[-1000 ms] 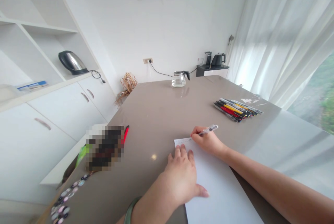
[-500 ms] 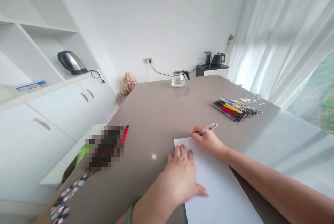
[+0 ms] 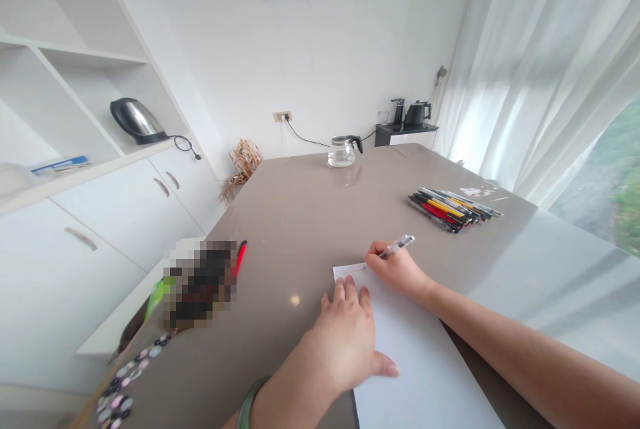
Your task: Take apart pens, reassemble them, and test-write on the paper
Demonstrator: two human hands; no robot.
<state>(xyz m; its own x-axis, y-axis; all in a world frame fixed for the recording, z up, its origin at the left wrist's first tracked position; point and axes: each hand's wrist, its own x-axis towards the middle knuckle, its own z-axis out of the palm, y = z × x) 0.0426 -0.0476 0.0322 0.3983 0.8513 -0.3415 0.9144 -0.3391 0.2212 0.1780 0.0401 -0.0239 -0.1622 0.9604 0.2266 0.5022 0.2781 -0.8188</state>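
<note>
- The sheet of white paper (image 3: 420, 362) lies flat on the near part of the grey table (image 3: 300, 215), its far left corner just under the pen tip.
- The right hand (image 3: 397, 269) has its grip closed around a clear-barrelled pen (image 3: 397, 245), the tip down at the sheet's top edge.
- The left hand (image 3: 347, 339) rests flat on the paper's left edge, fingers spread and holding nothing.
- Judging by the page, the writing has barely begun: only a faint line shows near the top corner, and the rest of the sheet is blank.
- What is written is too small and pale to read.
- The sheet's near end runs out of the picture at the bottom, so its full length cannot be told.
- A row of coloured pens (image 3: 455, 205) lies well apart to the right; their exact count is hard to make out.
- A blurred patch (image 3: 200, 282) at the table's left edge hides what is there, beside a red pen (image 3: 241, 257).
- A glass carafe (image 3: 343, 151) stands at the far end.
</note>
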